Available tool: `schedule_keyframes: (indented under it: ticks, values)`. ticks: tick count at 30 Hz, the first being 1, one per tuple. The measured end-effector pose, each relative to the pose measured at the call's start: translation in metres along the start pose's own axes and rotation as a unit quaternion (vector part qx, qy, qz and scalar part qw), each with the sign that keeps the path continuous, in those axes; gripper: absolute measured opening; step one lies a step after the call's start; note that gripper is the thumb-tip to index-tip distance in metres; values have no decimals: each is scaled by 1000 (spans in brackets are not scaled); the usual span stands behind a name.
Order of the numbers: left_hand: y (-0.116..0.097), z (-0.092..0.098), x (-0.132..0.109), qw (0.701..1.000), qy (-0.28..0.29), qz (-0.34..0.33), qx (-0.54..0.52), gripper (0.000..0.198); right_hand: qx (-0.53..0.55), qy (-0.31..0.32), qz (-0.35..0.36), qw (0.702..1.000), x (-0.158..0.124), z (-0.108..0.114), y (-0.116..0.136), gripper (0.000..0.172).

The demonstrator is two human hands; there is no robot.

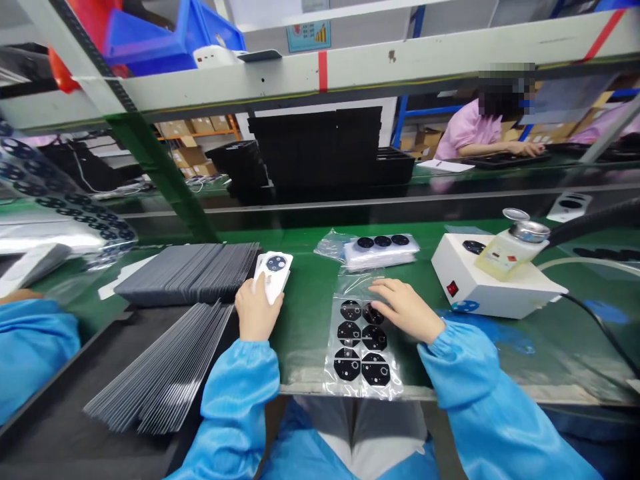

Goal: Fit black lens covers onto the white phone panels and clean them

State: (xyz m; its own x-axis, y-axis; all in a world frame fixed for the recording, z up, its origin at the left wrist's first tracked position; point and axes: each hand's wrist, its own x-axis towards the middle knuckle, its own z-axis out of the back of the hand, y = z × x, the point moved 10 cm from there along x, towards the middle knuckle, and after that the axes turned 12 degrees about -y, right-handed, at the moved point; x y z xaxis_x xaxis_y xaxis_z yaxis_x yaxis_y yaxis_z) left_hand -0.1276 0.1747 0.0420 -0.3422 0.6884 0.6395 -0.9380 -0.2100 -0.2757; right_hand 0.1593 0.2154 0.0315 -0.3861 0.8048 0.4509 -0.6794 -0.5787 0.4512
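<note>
The left hand (257,310) is gripping a white cover (273,272), holding it just above the desk (306,333) near its middle. The right hand (407,308) is lying flat, fingers loosely spread, on a clear sheet (361,347) of black pieces at the desk's near edge.

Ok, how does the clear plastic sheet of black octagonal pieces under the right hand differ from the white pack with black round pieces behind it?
The clear plastic sheet carries six octagonal pieces in two columns; the white pack shows three round ones in one row. The sheet lies thin and flat; the pack is a thicker stack. The right hand rests on the sheet; nothing touches the pack. Both lie on the green mat.
</note>
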Motion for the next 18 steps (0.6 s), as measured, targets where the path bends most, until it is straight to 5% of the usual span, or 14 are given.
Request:
schedule_keyframes:
  ticks: [5,8,10,12,14,18]
  values:
    - [-86,48,-57,979,-14,-127,-161,62,155,-94,-23,983,-11,25,44,46]
    - [-119,67,-105,953,19,-170,-252,74,230,-177,-94,952,-31,40,50,40]
    - [-120,62,-124,905,113,-99,-397,86,322,-215,-154,909,-52,44,47,34]
    - [-123,39,-143,803,274,26,-529,88,389,-204,-184,879,-72,39,50,37]
    - [-132,22,-164,710,401,115,-568,76,372,-195,-180,889,-90,38,55,42]
    - [-147,13,-177,691,435,163,-553,44,147,-281,-115,941,-119,63,64,36]
